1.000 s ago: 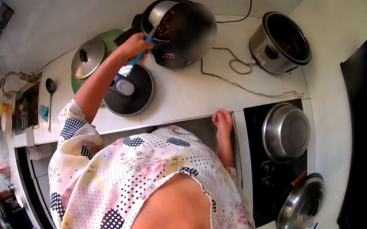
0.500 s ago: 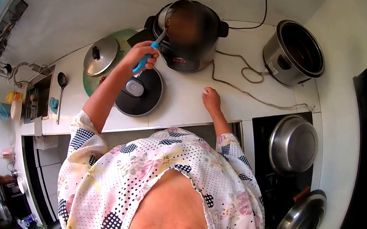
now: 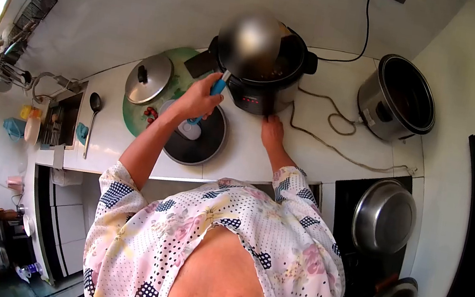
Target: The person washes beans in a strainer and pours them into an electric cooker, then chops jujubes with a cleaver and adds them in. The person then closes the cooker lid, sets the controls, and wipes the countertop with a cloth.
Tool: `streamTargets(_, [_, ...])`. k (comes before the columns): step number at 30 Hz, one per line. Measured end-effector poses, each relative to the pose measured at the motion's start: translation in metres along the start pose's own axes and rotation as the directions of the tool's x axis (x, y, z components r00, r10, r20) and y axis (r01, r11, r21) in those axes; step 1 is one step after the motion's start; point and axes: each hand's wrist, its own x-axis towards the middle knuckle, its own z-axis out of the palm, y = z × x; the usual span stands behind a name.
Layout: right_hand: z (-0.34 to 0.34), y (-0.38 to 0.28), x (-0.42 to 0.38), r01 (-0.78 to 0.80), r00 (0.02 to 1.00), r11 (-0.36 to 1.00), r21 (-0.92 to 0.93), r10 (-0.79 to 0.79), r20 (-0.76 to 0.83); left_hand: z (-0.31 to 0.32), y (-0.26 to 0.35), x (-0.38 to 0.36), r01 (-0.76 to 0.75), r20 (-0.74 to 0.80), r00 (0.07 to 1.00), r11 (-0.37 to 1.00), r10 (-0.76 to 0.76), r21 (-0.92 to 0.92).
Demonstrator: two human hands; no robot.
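My left hand (image 3: pixel 197 101) is closed round the blue handle (image 3: pixel 217 87) of a ladle. The ladle's round metal head (image 3: pixel 250 41) is blurred and shows over the left side of an electric pressure cooker (image 3: pixel 273 92). Food lies in the cooker's dark pot, and red digits glow on its front. My right hand (image 3: pixel 272 131) is at the cooker's lower front edge and seems to touch it; its fingertips are hard to make out. Below my left forearm lies the cooker's black lid (image 3: pixel 204 143), partly covered by that hand.
A green board (image 3: pixel 131 111) on the left bears a steel lid (image 3: pixel 149 79) and small red pieces (image 3: pixel 150 114). A black spoon (image 3: pixel 94 111) lies near the sink. Rightward stand a slow cooker (image 3: pixel 398 99), a cord (image 3: pixel 328 134) and a steel basin (image 3: pixel 384 216) on the stove.
The ladle head has come up and now shows over the pot. My right hand has moved from bare counter to the cooker's front edge. The view has shifted.
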Motion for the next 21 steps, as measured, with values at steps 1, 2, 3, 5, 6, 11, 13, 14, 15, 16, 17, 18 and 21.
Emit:
streamTargets(1, [0.002,0.001,0.001,0.015,1.0,1.0,-0.017,-0.015,0.0,-0.002,0.003,-0.002,0.01,-0.006,1.0,0.997,-0.009,0.072])
streamTargets(2, [0.002,0.002,0.001,0.026,1.0,0.999,-0.037,-0.026,0.001,-0.004,0.001,-0.001,-0.003,-0.007,1.0,0.992,0.004,0.129])
streamTargets(3, [-0.002,0.002,0.002,0.036,0.999,0.998,-0.058,-0.036,0.001,-0.005,0.002,-0.001,0.005,-0.012,1.0,0.99,-0.003,0.14])
streamTargets(5, [-0.013,0.002,0.0,0.005,0.999,0.999,-0.049,-0.002,0.054,-0.007,0.004,-0.001,0.015,-0.025,1.0,0.986,-0.011,0.163])
streamTargets(6, [-0.021,0.0,-0.003,-0.009,0.997,0.999,-0.045,0.013,0.078,-0.008,0.005,-0.002,0.012,-0.026,1.0,0.987,-0.008,0.162])
streamTargets(11, [-0.038,0.004,-0.025,-0.107,0.984,0.99,-0.093,0.119,0.132,-0.014,-0.011,0.008,-0.017,-0.046,0.999,0.998,0.02,0.062])
streamTargets(13, [-0.038,0.007,-0.031,-0.146,0.977,0.981,-0.126,0.163,0.135,-0.017,-0.016,0.014,-0.03,-0.038,0.999,1.0,0.03,-0.004])
streamTargets(14, [-0.034,0.011,-0.034,-0.162,0.973,0.977,-0.136,0.181,0.143,-0.017,-0.016,0.018,-0.036,-0.034,0.999,0.999,0.035,-0.038])
streamTargets(15, [-0.033,0.014,-0.036,-0.178,0.968,0.973,-0.146,0.199,0.15,-0.017,-0.014,0.021,-0.031,-0.024,0.999,0.998,0.029,-0.052])
streamTargets(16, [-0.032,0.016,-0.037,-0.197,0.967,0.973,-0.124,0.213,0.139,-0.017,-0.011,0.026,-0.026,-0.015,1.0,0.998,0.025,-0.065])
streamTargets(17, [-0.031,0.019,-0.039,-0.215,0.966,0.971,-0.102,0.227,0.127,-0.017,-0.008,0.029,-0.022,-0.007,1.0,0.997,0.021,-0.076])
streamTargets(18, [-0.031,0.02,-0.04,-0.233,0.964,0.969,-0.078,0.241,0.114,-0.017,-0.005,0.032,0.003,0.01,1.0,0.996,-0.002,-0.088])
streamTargets(21, [-0.034,0.025,-0.048,-0.264,0.951,0.964,-0.042,0.268,0.158,-0.017,0.002,0.041,0.103,0.088,0.992,0.973,-0.087,-0.208])
